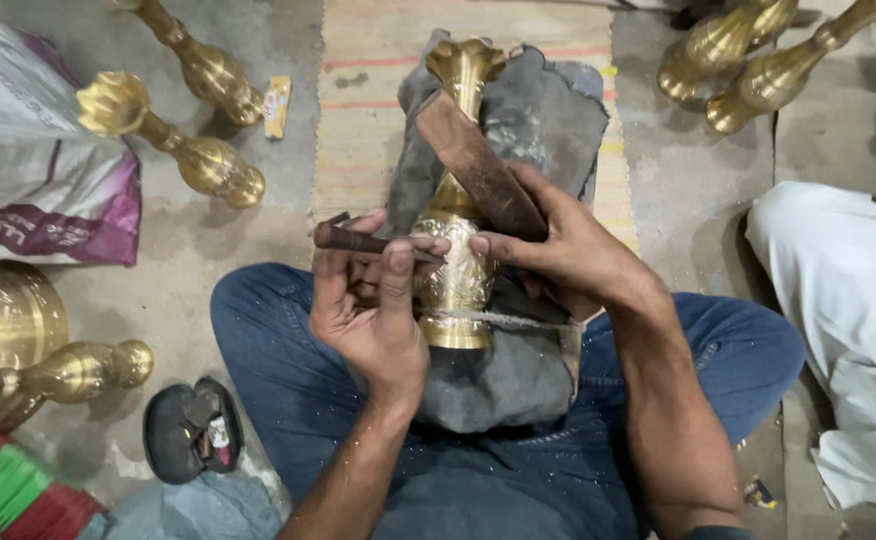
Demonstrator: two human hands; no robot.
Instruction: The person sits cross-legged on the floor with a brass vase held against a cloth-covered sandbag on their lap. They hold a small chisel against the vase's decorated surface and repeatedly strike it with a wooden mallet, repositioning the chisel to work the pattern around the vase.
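— From the head camera, what have the hands got?

— The left hand has its fingers closed round a short dark metal punch, the tip set against the belly of an engraved golden brass vase. The right hand is wrapped shut on a flat brown wooden mallet that lies slantwise over the vase's neck, its thumb pressing the vase just beside the punch tip.

— And where is the vase?

— Lying lengthwise on a grey cloth pad in the person's lap, between the blue-jeaned knees, mouth pointing away. A thin cord crosses near its foot.

— What could go wrong?

— I'd judge the rounded belly the trouble: a punch held at a slant may skid on polished brass and scratch the pattern. The right thumb sits close to the tip, so a stray blow could catch it. The vase could also roll on the soft pad.

— Anything around?

— More plain golden brass vases lie on the concrete floor, and a striped woven mat is ahead. Another person's white-clothed leg is at the right.
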